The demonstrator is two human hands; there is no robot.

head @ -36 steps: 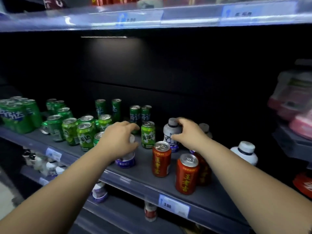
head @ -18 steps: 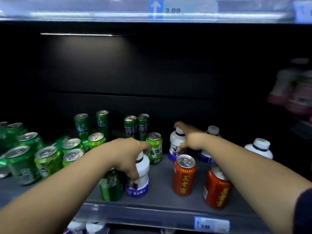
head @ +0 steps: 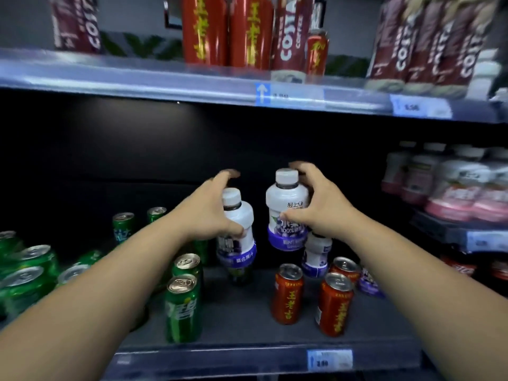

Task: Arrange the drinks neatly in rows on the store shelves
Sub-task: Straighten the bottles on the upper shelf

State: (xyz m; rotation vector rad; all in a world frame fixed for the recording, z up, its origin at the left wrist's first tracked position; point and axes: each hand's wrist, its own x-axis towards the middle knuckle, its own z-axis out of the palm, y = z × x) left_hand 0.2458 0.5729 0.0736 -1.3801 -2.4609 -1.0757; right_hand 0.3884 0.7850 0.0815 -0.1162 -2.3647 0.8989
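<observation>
Dark store shelf (head: 247, 334) w/ mixed drinks: green cans (head: 182, 309) on the left, 2 red cans (head: 287, 295) front right, 1 standing bottle (head: 316, 254) just behind them; L hand (head: 211, 213) grips the left bottle (head: 239, 237), R hand (head: 321, 204) grips the right bottle (head: 287, 213), fingers (head: 301, 167) curled round each; both bottles are held above the shelf, side by side, apart. Best approach, I'd say: set both upright next to the standing bottle, labels fwd, 1 line front-to-back; lower straight so bases don't clip the red cans; let go only once flat.
</observation>
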